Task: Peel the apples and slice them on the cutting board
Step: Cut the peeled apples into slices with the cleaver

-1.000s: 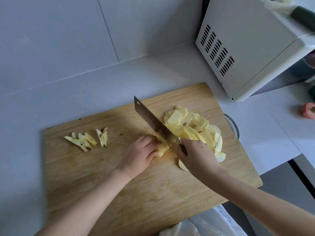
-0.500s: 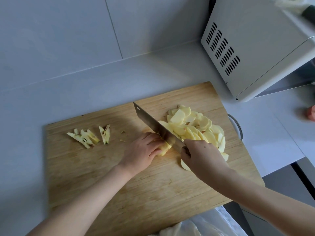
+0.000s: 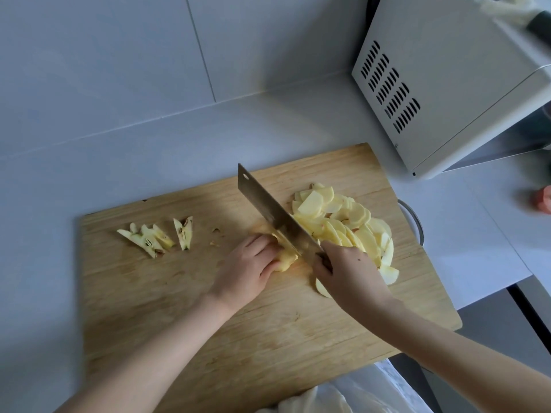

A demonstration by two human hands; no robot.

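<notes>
Cleaver (image 3: 277, 216) tip up a touch vs 0.5 s ago; next cut | L hand (image 3: 247, 269) curled, pins apple chunk (image 3: 286, 257) mid-board (image 3: 238, 338) | R hand (image 3: 348, 275) wraps handle | slice pile (image 3: 348, 222) right of blade; prob. nearly done

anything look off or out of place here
Mostly tidy: apple slices heaped right of the knife, core scraps set apart at left. Oddity: the near right corner of the cutting board seems to jut past the countertop edge.

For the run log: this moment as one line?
step: slicing | left hand: holds apple piece | right hand: grips cleaver | slices: piled right of cleaver | cores: board left end
</notes>
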